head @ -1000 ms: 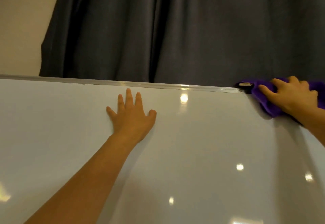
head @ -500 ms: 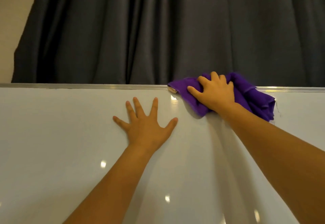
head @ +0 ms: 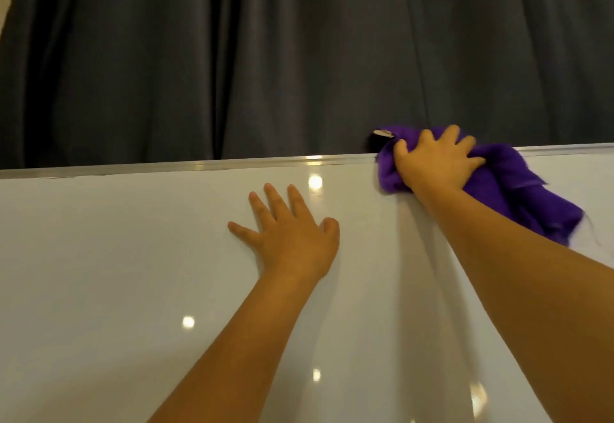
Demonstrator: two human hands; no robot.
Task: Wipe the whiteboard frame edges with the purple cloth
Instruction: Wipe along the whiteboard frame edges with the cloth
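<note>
Wiping step: top frame edge (head: 252,162) is being worked with the purple cloth (head: 518,186); judged mid-task, side and bottom edges not in view.
Cloth location: bunched over the top rail at about 2 o'clock in the view, draped partly onto the whiteboard (head: 133,273) face, loose tail hanging toward 4 o'clock.
Right hand (head: 435,163): fingers curled and clamped over the cloth, which is pressed against the rail; thumb side points toward 9 o'clock.
Left hand (head: 292,233): laid flat on the board face at roughly 12 o'clock from the forearm, fingers spread, nothing held; judged to be bracing the board.
Cloth handling: judged soft, light and floppy; the wad conforms to the rail, so the bunched middle is best gripped, not the tail.
Tag: a small pale label (head: 383,133) is seen at the cloth's 11 o'clock corner, sticking up above the rail.
Frame handling: rail judged stiff, smooth, glossy; easy glide expected.
Risk: loose tail could be snagged or dragged across the board face.
Background: dark curtain (head: 232,57) hangs behind the board.
</note>
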